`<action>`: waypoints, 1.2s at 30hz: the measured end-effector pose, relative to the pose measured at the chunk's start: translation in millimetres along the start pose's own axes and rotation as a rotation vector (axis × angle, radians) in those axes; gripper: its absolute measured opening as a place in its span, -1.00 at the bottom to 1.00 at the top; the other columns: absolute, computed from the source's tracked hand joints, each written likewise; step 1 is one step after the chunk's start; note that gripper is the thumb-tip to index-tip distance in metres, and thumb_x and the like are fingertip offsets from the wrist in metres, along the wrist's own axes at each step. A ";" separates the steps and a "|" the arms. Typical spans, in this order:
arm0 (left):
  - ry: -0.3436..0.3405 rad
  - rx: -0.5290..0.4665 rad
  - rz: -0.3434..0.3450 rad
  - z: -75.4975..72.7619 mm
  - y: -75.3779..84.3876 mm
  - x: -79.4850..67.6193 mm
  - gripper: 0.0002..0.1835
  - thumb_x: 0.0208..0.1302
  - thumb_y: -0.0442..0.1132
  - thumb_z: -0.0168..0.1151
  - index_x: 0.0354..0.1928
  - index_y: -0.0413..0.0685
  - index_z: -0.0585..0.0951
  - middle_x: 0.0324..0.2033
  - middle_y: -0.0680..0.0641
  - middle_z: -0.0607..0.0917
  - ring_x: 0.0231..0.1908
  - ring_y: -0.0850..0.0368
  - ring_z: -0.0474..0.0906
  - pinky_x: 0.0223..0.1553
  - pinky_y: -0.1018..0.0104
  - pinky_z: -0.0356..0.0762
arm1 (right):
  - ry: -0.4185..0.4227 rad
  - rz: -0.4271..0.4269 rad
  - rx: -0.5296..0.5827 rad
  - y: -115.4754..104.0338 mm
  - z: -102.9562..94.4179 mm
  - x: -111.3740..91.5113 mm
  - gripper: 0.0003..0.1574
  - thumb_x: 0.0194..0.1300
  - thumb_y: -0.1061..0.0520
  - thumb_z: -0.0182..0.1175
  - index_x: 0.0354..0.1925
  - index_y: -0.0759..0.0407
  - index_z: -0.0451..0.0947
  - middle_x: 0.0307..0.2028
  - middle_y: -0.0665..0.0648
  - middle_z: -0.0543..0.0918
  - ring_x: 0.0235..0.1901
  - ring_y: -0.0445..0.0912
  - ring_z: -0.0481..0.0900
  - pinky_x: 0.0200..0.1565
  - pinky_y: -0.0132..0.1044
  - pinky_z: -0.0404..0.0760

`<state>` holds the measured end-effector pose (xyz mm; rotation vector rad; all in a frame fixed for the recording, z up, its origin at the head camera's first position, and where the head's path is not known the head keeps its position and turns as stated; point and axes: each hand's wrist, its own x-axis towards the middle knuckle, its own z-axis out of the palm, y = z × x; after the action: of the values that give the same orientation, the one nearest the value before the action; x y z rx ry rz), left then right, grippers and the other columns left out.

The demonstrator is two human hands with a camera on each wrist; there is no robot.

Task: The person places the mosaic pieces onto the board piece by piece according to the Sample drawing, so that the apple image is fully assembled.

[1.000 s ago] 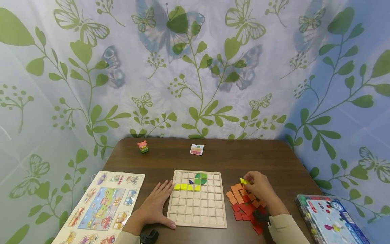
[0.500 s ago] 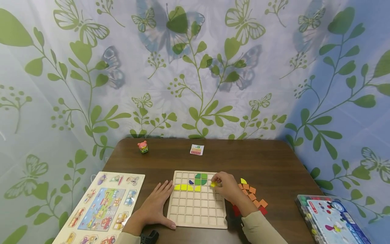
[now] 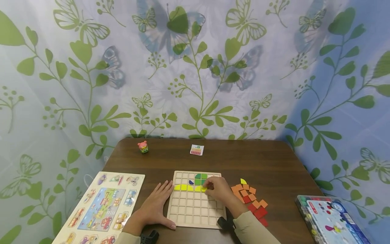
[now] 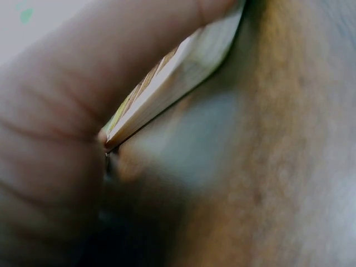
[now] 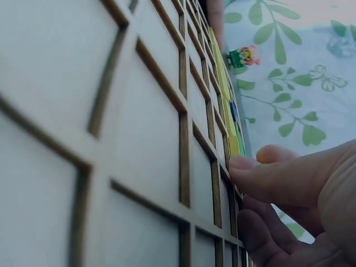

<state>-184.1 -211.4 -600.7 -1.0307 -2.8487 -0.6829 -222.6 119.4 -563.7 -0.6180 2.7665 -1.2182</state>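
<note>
A wooden grid board [image 3: 197, 217] lies on the table between the hands. Across its third row runs a line of yellow square tiles [image 3: 183, 187]; above them are green tiles [image 3: 198, 181] and a small blue tile [image 3: 191, 182]. My right hand [image 3: 219, 190] is over the board and pinches a yellow tile [image 3: 203, 189] at the right end of that line, partly hidden by the fingers. The thumb meets a yellow edge in the right wrist view. With fingers spread, my left hand [image 3: 155, 205] rests along the board's left edge.
Orange tiles [image 3: 252, 197] and red tiles [image 3: 260, 212] lie loose right of the board, with a yellow curved piece [image 3: 243, 181] behind. A picture puzzle [image 3: 134, 184] is at left, a plastic case [image 3: 330, 217] at right. A pattern card [image 3: 196, 149] and pink figurine [image 3: 143, 146] stay farther back.
My right hand has carried a yellow tile from the loose pile leftward to the row's right end. The yellow curved piece is left behind at the pile. My left hand stays put.
</note>
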 end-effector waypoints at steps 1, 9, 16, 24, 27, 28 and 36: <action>-0.001 0.000 -0.002 -0.1 0.0 -0.1 0.61 -0.29 0.75 0.39 0.65 -0.25 0.15 0.64 -0.19 0.08 0.60 -0.19 -0.07 0.55 -0.19 -0.12 | 0.007 0.011 0.004 -0.4 0.3 -0.2 -0.78 0.23 0.36 0.51 -0.23 0.09 0.75 -0.27 -0.07 0.70 -0.25 -0.15 0.64 -0.15 -0.19 0.72; -0.008 -0.013 -0.013 0.1 -0.5 0.0 0.61 -0.30 0.74 0.40 0.66 -0.22 0.13 0.65 -0.16 0.05 0.61 -0.14 -0.11 0.56 -0.13 -0.18 | 0.061 0.080 0.019 -1.0 4.3 0.0 -0.76 0.17 0.35 0.54 -0.23 0.10 0.76 -0.31 -0.06 0.67 -0.28 -0.12 0.57 -0.20 -0.17 0.68; -0.015 -0.013 -0.012 0.6 0.8 -0.1 0.61 -0.29 0.75 0.38 0.65 -0.23 0.14 0.64 -0.17 0.06 0.61 -0.15 -0.10 0.56 -0.16 -0.15 | 0.118 0.105 0.067 5.5 -2.3 -7.3 -0.80 0.23 0.29 0.53 -0.18 0.12 0.77 -0.28 -0.05 0.69 -0.27 -0.12 0.61 -0.19 -0.20 0.70; -0.003 0.010 0.005 -1.5 2.1 1.2 0.60 -0.28 0.75 0.37 0.64 -0.26 0.16 0.63 -0.20 0.09 0.60 -0.20 -0.06 0.54 -0.20 -0.11 | 0.346 0.269 -0.018 39.4 -49.1 -18.1 -0.84 0.32 0.23 0.48 -0.12 0.15 0.77 -0.12 0.11 0.71 -0.10 0.08 0.63 -0.10 0.04 0.70; -0.008 0.008 0.001 -1.2 1.2 1.1 0.60 -0.28 0.76 0.36 0.64 -0.25 0.16 0.64 -0.19 0.08 0.60 -0.19 -0.07 0.55 -0.17 -0.13 | 0.360 0.356 -0.075 52.5 -70.1 -25.7 -0.78 0.33 0.24 0.46 -0.06 0.23 0.74 -0.01 0.27 0.69 0.00 0.22 0.60 0.05 0.18 0.65; -0.005 0.006 0.003 -1.4 1.2 0.9 0.60 -0.28 0.75 0.37 0.64 -0.25 0.16 0.64 -0.19 0.09 0.60 -0.19 -0.06 0.55 -0.18 -0.12 | 0.354 0.381 -0.079 56.0 -75.4 -28.2 -0.75 0.34 0.25 0.45 -0.03 0.27 0.73 0.01 0.31 0.67 0.01 0.25 0.59 0.07 0.21 0.64; -0.004 0.010 -0.003 0.1 -0.5 -0.7 0.61 -0.29 0.76 0.36 0.65 -0.24 0.15 0.64 -0.18 0.08 0.60 -0.18 -0.07 0.55 -0.18 -0.13 | 0.274 0.483 -0.124 68.5 -90.7 -34.8 -0.71 0.35 0.27 0.41 -0.02 0.41 0.67 -0.11 0.34 0.69 -0.13 0.20 0.63 0.00 0.20 0.68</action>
<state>-183.8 -212.1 -601.2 -1.0284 -2.8547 -0.6662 -232.6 237.5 -554.4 0.2308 2.9639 -1.0909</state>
